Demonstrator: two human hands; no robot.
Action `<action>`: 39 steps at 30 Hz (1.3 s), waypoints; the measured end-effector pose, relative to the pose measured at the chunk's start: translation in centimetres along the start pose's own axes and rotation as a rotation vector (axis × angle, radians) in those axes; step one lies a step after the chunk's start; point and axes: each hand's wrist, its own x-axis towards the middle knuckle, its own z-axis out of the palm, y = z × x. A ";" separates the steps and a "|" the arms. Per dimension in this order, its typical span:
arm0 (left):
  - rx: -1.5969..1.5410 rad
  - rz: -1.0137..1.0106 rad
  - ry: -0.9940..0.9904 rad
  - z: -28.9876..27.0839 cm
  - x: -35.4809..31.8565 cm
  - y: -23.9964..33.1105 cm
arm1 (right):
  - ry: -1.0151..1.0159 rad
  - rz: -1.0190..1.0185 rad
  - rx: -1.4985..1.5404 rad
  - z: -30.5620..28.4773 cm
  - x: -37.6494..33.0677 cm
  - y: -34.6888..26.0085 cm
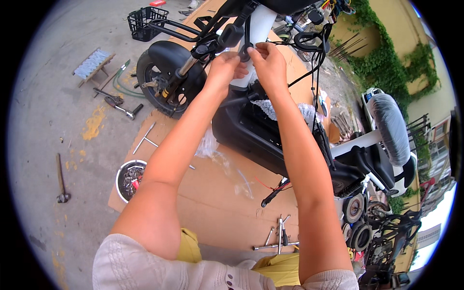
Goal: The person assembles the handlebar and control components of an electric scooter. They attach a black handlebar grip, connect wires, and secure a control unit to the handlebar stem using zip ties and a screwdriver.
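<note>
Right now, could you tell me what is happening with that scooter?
A person has both hands up at the steering column of a black and white electric scooter lying on cardboard. The left hand and right hand pinch a small black part among the cables. A bowl of hardware and wrenches lie nearby.

Outdoor repair yard, perhaps: scooter, strewn tools

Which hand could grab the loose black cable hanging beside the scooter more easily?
Probably the right hand. It works at the white steering column, and the black cable hangs just to its right. The left hand is on the far side, toward the front wheel.
</note>
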 end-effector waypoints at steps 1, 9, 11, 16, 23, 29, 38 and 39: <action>0.011 0.006 0.010 -0.3 -0.1 0.2 | 0.012 0.061 -0.015 0.9 0.6 -0.2; 0.082 0.091 0.049 -0.6 -0.2 0.3 | 0.085 0.335 -0.022 3.4 2.0 1.1; 0.085 0.099 0.074 -0.2 -0.2 -0.2 | 0.131 0.347 -0.001 3.6 1.7 0.9; 0.046 0.138 0.123 1.1 0.1 -1.1 | 0.114 0.184 -0.056 2.7 1.3 0.4; 0.074 0.108 0.113 1.0 -0.2 -0.9 | 0.125 -0.159 -0.306 -3.0 3.0 0.0; 0.014 0.149 0.066 1.0 -0.5 -0.4 | 0.464 -0.165 -0.464 -9.8 6.0 3.5; 0.055 0.237 0.133 0.8 0.3 -1.3 | 0.234 -0.036 -0.336 -11.4 12.8 4.5; 0.023 0.238 0.126 0.7 0.3 -1.3 | 0.258 -0.018 -0.314 -11.4 12.7 4.2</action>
